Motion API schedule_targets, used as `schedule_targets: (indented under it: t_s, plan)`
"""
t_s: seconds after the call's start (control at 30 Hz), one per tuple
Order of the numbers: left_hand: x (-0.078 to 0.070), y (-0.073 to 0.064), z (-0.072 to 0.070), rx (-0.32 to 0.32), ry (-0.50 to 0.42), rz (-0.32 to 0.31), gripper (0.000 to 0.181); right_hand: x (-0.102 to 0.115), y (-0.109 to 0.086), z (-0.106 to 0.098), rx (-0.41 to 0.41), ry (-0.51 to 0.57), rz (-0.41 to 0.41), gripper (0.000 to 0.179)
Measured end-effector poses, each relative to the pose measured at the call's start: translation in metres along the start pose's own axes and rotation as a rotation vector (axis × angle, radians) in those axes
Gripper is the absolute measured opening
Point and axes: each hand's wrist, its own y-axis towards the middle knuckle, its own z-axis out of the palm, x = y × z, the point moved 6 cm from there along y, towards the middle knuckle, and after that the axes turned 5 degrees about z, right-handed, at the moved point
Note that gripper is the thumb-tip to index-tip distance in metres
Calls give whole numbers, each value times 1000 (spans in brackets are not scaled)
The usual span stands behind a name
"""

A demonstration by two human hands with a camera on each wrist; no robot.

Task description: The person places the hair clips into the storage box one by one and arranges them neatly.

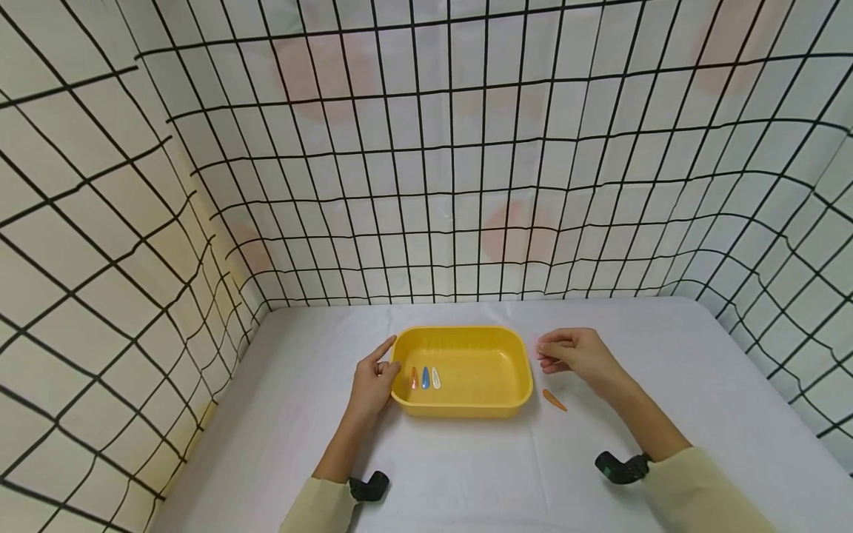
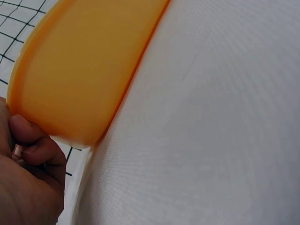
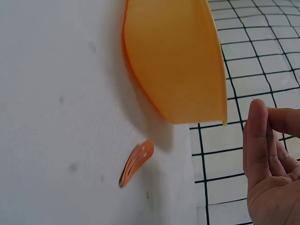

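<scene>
A yellow tray stands on the table with three snap hair clips inside near its left end: an orange clip, a blue clip and a white clip. My left hand grips the tray's left end, thumb at the rim. Beyond the tray's right end, my right hand is raised, thumb and fingertips pinched together. A small pale pink thing shows at those fingertips, mostly hidden by them; I cannot tell its kind. Another orange snap hair clip lies on the table below the right hand.
A white cloth covers the table. Black grid netting over white sheeting rises along the back and both sides. A dark wrist camera sits at the left cuff, and another wrist camera at the right.
</scene>
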Motion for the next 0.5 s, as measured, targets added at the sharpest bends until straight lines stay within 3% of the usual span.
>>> schedule_targets:
  t_s: [0.5]
  plan:
    - [-2, -1, -1, -1, 13, -1, 56, 19, 5, 37, 108, 89, -39, 37]
